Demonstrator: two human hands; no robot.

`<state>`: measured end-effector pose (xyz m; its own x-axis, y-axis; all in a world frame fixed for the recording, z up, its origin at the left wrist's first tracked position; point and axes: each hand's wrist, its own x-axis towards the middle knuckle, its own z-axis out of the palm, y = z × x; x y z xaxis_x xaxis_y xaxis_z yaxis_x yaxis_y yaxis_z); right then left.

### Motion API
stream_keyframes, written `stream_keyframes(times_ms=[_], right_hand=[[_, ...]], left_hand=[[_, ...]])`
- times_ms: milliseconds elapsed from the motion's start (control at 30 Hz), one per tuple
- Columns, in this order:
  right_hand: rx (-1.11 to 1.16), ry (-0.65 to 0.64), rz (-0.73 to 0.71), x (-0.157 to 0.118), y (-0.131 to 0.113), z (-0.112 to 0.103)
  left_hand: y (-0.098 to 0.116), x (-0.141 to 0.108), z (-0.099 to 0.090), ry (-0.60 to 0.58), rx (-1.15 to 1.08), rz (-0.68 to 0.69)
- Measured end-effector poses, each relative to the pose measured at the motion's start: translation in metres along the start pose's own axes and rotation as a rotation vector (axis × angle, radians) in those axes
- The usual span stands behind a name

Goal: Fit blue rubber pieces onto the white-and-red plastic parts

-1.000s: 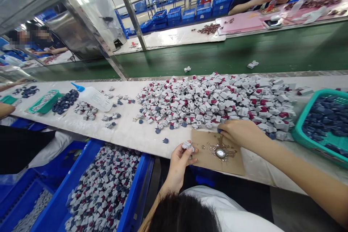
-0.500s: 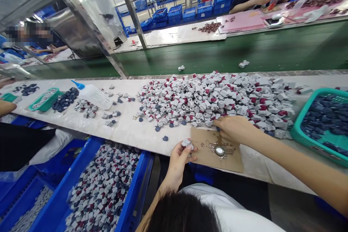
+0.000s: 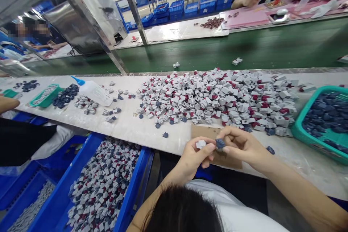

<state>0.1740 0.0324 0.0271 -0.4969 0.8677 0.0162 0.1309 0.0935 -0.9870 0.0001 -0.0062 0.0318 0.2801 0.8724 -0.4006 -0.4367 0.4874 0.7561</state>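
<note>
My left hand (image 3: 196, 156) pinches a small light-grey plastic piece (image 3: 201, 144) between thumb and fingers. Close beside it, my right hand (image 3: 240, 146) grips a small dark-blue plastic piece (image 3: 220, 143). The two pieces are held near each other, and I cannot tell whether they touch. Below both hands lies a brown cardboard sheet (image 3: 202, 130), mostly covered by them. Just behind the sheet rises a large pile of grey and dark-red plastic pieces (image 3: 217, 98). A loose dark-blue piece (image 3: 270, 149) rests on the table by my right wrist.
A green basket (image 3: 297, 123) of dark-blue pieces stands at the right. To the left lie a white bottle (image 3: 95, 93) with a blue nozzle and a blue bin (image 3: 140, 159) of pieces. Beyond the table runs a green conveyor belt (image 3: 163, 52); other people sit across and at left.
My right hand has come from the pile's front edge towards my left hand, now with a dark-blue piece. My left hand has moved right over the cardboard, still holding the grey piece.
</note>
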Motion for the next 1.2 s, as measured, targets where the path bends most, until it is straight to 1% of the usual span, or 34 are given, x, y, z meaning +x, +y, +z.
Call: stream_keyframes(times_ms=[100, 200, 300, 367, 467, 600, 700, 767, 867, 900, 967, 1000, 1033, 1100, 1133, 1167, 1200], right_hand=[[-0.063, -0.011, -0.033, -0.003, -0.006, 0.003], [-0.197, -0.078, -0.089, -0.004, -0.016, -0.001], [-0.311, -0.099, -0.157, -0.005, -0.022, -0.007], [-0.363, -0.106, -0.166, -0.007, -0.020, -0.010], [-0.400, -0.140, -0.124, -0.007, -0.012, -0.011], [-0.385, -0.210, -0.070, -0.006, 0.000, -0.007], [-0.304, -0.174, -0.013, -0.006, 0.005, -0.002], [-0.211, -0.177, 0.040, -0.006, 0.006, 0.002], [-0.113, -0.252, 0.085, -0.009, 0.006, 0.005], [-0.095, -0.279, 0.091, -0.011, 0.005, 0.004], [-0.060, -0.317, 0.109, -0.015, 0.005, -0.005], [-0.053, -0.308, 0.123, -0.018, 0.005, -0.012], [-0.062, -0.276, 0.135, -0.021, 0.005, -0.020], [-0.145, -0.151, 0.143, -0.026, 0.008, -0.038], [-0.202, -0.082, 0.138, -0.028, 0.009, -0.045], [-0.250, -0.027, 0.130, -0.028, 0.010, -0.048], [-0.278, 0.002, 0.119, -0.028, 0.011, -0.048]], left_hand=[[-0.002, 0.003, 0.005, -0.026, 0.027, -0.010], [-0.004, 0.002, 0.005, -0.016, 0.063, -0.002], [-0.007, 0.000, 0.002, -0.005, 0.127, 0.003], [-0.009, 0.000, -0.002, 0.009, 0.190, -0.009], [-0.013, -0.001, -0.010, 0.045, 0.292, -0.023], [-0.020, -0.004, -0.021, 0.045, 0.350, -0.043], [-0.020, -0.007, -0.021, 0.044, 0.290, -0.073], [-0.017, -0.010, -0.017, 0.028, 0.226, -0.081], [-0.010, -0.014, -0.013, -0.039, 0.216, -0.117], [-0.007, -0.016, -0.015, -0.064, 0.225, -0.134], [-0.001, -0.019, -0.025, -0.083, 0.206, -0.160], [0.003, -0.020, -0.033, -0.054, 0.187, -0.152], [0.006, -0.021, -0.042, 0.012, 0.174, -0.117], [0.012, -0.022, -0.056, 0.209, 0.205, 0.002], [0.014, -0.021, -0.059, 0.292, 0.259, 0.068], [0.014, -0.019, -0.058, 0.325, 0.333, 0.128], [0.014, -0.017, -0.053, 0.297, 0.422, 0.180]])
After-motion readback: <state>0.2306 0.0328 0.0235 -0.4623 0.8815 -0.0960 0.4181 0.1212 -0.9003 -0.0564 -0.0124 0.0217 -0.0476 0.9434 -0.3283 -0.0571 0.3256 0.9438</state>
